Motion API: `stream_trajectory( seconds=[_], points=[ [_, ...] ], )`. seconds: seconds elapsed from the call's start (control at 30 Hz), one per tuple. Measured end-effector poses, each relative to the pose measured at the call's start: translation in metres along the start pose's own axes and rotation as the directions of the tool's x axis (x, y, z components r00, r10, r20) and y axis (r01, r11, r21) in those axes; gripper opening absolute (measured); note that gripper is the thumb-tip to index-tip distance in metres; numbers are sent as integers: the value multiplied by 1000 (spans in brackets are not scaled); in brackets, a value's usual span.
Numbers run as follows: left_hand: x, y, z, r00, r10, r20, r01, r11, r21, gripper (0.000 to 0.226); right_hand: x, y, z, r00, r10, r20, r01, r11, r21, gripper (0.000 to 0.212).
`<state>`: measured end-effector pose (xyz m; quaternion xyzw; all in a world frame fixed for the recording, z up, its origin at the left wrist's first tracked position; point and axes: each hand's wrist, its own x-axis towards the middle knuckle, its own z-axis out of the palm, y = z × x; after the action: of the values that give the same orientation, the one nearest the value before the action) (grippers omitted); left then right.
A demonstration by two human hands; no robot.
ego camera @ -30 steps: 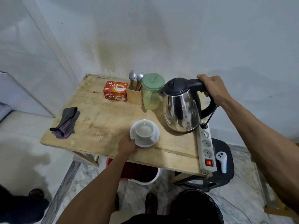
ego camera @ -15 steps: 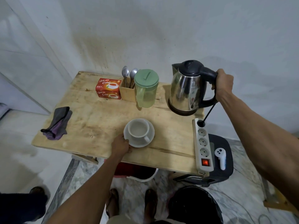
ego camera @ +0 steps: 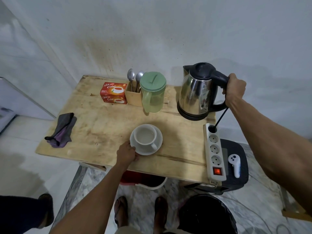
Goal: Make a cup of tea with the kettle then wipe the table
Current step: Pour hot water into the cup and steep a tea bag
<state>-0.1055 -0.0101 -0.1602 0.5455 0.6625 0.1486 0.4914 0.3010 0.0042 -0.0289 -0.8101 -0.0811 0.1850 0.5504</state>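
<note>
The right hand [ego camera: 235, 89] was wrapped around the black handle of the steel kettle [ego camera: 196, 93], which stood upright at the back right of the wooden surface [ego camera: 101, 125]. The left hand [ego camera: 126, 153] pinched the near rim of the saucer [ego camera: 154, 147] under the white cup [ego camera: 145, 136]. A grey cloth [ego camera: 61, 130] lay near the left edge.

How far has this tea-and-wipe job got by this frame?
Water looks poured: the cup holds pale liquid. In hand: right hand grips the upright kettle, left hand steadies the saucer. Left: tea box closed, cloth unused.
</note>
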Motion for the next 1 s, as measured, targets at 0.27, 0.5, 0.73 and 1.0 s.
stream_trajectory(
  seconds=[0.27, 0.5, 0.73, 1.0],
  points=[
    [-1, 3, 0, 1000, 9, 3, -9, 1000, 5, 15, 7, 13, -7, 1000, 19, -4, -19, 999, 40, 19],
    [-1, 1, 0, 1000, 16, -1, -16, 1000, 21, 17, 1, 6, -12, 999, -18, 27, 18, 1000, -12, 32],
    [1, -4, -2, 1000, 28, 11, -28, 999, 27, 20, -12, -21, -12, 970, -239, 43, 242, 965, -105, 36],
    [0, 3, -14, 997, 43, 61, -48, 996, 78, 51, -66, -71, 36, 809, -541, 230, 575, 810, -116, 23]
  ],
)
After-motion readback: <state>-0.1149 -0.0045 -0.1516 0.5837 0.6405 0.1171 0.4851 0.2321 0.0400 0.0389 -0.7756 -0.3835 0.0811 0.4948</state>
